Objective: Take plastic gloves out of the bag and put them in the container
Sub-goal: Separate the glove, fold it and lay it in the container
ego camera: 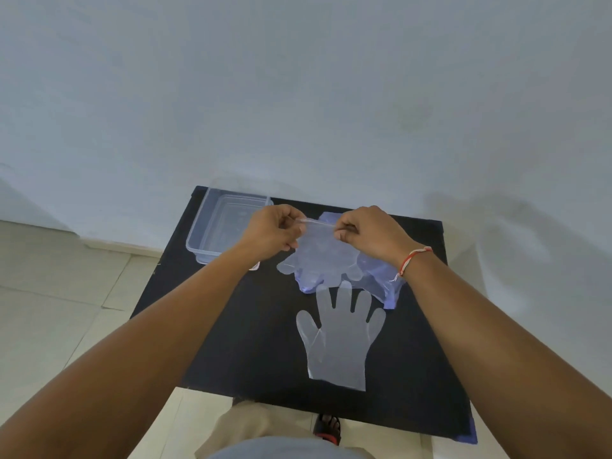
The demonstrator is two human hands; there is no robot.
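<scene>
My left hand (273, 231) and right hand (371, 231) pinch cuff of glove (318, 256) above bag (381, 276); second glove (341, 339) flat on desk (231, 326); container (222, 226) far left.

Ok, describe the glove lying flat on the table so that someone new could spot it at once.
Start at the black table. Nearer than the two hands and the bluish bag, one clear glove lies alone, flat, fingers spread and pointing away from the person. Unlike the glove held between the hands, nothing touches it, and its whole outline shows.
</scene>
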